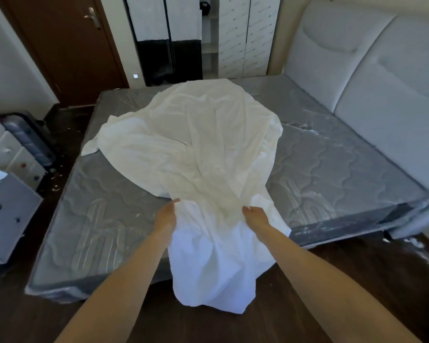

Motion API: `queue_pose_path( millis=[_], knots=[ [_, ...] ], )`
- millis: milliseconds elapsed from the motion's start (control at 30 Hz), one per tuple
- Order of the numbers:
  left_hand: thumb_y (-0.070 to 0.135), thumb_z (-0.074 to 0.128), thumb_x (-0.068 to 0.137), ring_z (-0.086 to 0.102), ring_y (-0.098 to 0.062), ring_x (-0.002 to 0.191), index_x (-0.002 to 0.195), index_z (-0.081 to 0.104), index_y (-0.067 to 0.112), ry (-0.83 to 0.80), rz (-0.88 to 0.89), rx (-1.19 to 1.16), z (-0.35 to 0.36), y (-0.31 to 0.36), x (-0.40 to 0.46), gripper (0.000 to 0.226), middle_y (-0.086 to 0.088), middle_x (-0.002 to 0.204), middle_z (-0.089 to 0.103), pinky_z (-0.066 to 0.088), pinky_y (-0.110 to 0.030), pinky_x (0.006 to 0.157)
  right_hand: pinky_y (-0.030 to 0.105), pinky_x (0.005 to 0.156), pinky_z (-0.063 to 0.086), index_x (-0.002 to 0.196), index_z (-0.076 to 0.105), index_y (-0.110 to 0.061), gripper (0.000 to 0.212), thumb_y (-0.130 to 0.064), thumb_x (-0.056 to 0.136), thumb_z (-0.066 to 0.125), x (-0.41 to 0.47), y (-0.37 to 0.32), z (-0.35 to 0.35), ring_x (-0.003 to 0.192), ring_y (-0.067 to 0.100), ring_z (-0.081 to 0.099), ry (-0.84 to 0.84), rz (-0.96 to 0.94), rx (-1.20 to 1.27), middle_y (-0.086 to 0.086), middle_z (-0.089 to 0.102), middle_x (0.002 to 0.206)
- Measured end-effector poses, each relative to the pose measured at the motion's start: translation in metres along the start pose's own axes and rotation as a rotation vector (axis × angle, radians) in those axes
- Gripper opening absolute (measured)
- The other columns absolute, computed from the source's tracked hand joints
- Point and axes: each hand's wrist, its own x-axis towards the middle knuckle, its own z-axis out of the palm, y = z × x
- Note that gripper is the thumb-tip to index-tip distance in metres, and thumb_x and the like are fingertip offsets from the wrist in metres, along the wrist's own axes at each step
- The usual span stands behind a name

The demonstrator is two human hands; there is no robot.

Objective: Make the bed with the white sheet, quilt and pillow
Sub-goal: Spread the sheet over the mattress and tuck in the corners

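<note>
While the white sheet [193, 149] lies bunched and rumpled across the middle of the grey quilted mattress [332, 164], both of the person's hands hold it at the mattress's near edge. The left hand [167, 214] grips a gathered fold of the cloth, its fingers curled into the fabric with the thumb showing on top. The right hand [255, 215] grips the cloth just beside it, fingers tucked under the fabric so that only the back of the hand and the knuckles show. Between and below the two hands, a loose length of the sheet hangs off the near edge of the mattress down toward the dark wooden floor [357, 268]. Much of the mattress surface is uncovered on either side of the sheet; one corner of the cloth reaches toward the mattress's left edge. A pale padded headboard [372, 70] stands along the right side of the mattress. Beyond the far edge of the mattress are a dark brown door [67, 45] and a tall wardrobe [243, 35]. White drawer units [8, 154] stand left of the mattress.
</note>
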Motion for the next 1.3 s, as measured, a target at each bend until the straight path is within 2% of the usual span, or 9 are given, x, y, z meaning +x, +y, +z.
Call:
queue_pose_path(
  millis=[133, 233, 400, 600, 800, 933, 1100, 1233, 1300],
  knots=[
    [0.023, 0.05, 0.09, 0.059, -0.037, 0.108, 0.108, 0.067, 0.012, 0.088, 0.021, -0.308, -0.052, 0.028, 0.003, 0.027, -0.018, 0.123, 0.06, 0.047, -0.046, 0.096, 0.037, 0.093, 0.041, 0.128, 0.053, -0.005, 0.041, -0.03, 0.096, 0.044, 0.002, -0.019, 0.014, 0.117, 0.034, 0.05, 0.207, -0.009, -0.336, 0.015, 0.052, 0.129],
    [0.02, 0.041, 0.1, 0.06, -0.032, 0.102, 0.101, 0.068, 0.013, -0.029, 0.119, -0.3, -0.054, 0.055, -0.025, 0.027, -0.014, 0.111, 0.064, 0.049, -0.041, 0.091, 0.045, 0.11, 0.031, 0.151, 0.015, -0.02, 0.093, -0.041, 0.08, 0.07, -0.029, -0.051, 0.078, 0.141, 0.027, 0.025, -0.06, -0.367, -0.353, 0.007, 0.021, 0.155],
    [0.018, 0.04, 0.101, 0.06, -0.014, 0.087, 0.112, 0.064, 0.012, -0.462, 0.175, -0.086, -0.058, 0.076, -0.061, 0.028, -0.004, 0.097, 0.064, 0.05, -0.023, 0.078, 0.044, 0.095, 0.044, 0.133, 0.044, 0.004, 0.04, 0.002, 0.094, 0.051, -0.048, -0.098, 0.147, 0.114, 0.038, 0.054, -0.259, -0.298, 0.226, 0.027, 0.053, 0.128],
    [0.044, 0.043, 0.098, 0.052, -0.024, 0.116, 0.136, 0.038, 0.019, -0.232, -0.172, -0.007, -0.119, 0.028, 0.031, 0.046, -0.008, 0.13, 0.054, 0.042, -0.038, 0.091, 0.04, 0.074, 0.053, 0.09, 0.063, -0.012, 0.031, -0.02, 0.097, 0.034, -0.028, -0.104, 0.099, 0.081, 0.031, 0.06, -0.03, 0.02, 0.939, 0.013, 0.064, 0.089],
    [0.073, 0.038, 0.085, 0.039, -0.032, 0.131, 0.144, 0.034, 0.01, -0.255, -0.28, 0.213, -0.04, -0.025, 0.057, 0.087, -0.01, 0.148, 0.036, 0.034, -0.041, 0.107, 0.024, 0.055, 0.05, 0.084, 0.059, -0.015, 0.038, -0.029, 0.102, 0.028, -0.051, -0.091, 0.042, 0.052, 0.016, 0.065, -0.063, -0.058, 0.981, 0.002, 0.066, 0.06],
    [0.048, 0.04, 0.097, 0.051, -0.033, 0.119, 0.127, 0.053, 0.003, -0.245, -0.053, 0.245, 0.015, -0.004, 0.061, 0.055, -0.015, 0.131, 0.055, 0.041, -0.036, 0.096, 0.032, 0.068, 0.055, 0.102, 0.064, -0.017, 0.039, -0.045, 0.098, 0.036, -0.041, -0.083, 0.017, 0.072, 0.021, 0.069, -0.152, -0.058, 0.925, 0.006, 0.07, 0.084],
    [0.03, 0.058, 0.093, 0.057, -0.034, 0.114, 0.125, 0.055, 0.011, -0.576, -0.372, -0.301, 0.076, 0.003, 0.063, 0.037, -0.013, 0.125, 0.059, 0.05, -0.045, 0.09, 0.031, 0.069, 0.058, 0.086, 0.079, -0.022, 0.048, -0.045, 0.095, 0.038, -0.019, -0.072, -0.009, 0.076, 0.019, 0.071, -0.269, -0.032, 0.93, 0.004, 0.074, 0.085],
    [0.022, 0.06, 0.092, 0.059, -0.032, 0.107, 0.124, 0.053, 0.005, -0.283, -0.26, -0.139, 0.103, 0.008, 0.074, 0.036, -0.013, 0.12, 0.06, 0.051, -0.042, 0.084, 0.046, 0.095, 0.048, 0.131, 0.056, -0.017, 0.051, -0.047, 0.089, 0.056, 0.037, -0.047, -0.039, 0.106, 0.032, 0.062, -0.109, 0.124, 0.712, 0.011, 0.065, 0.12],
    [0.039, 0.056, 0.093, 0.056, -0.037, 0.116, 0.125, 0.052, -0.001, -0.099, -0.225, 0.08, 0.094, 0.004, 0.088, 0.051, -0.02, 0.126, 0.058, 0.049, -0.046, 0.096, 0.043, 0.091, 0.046, 0.135, 0.047, -0.012, 0.057, -0.047, 0.091, 0.054, 0.063, -0.036, -0.054, 0.101, 0.03, 0.058, 0.209, 0.232, 0.599, 0.008, 0.06, 0.12]
  ],
)
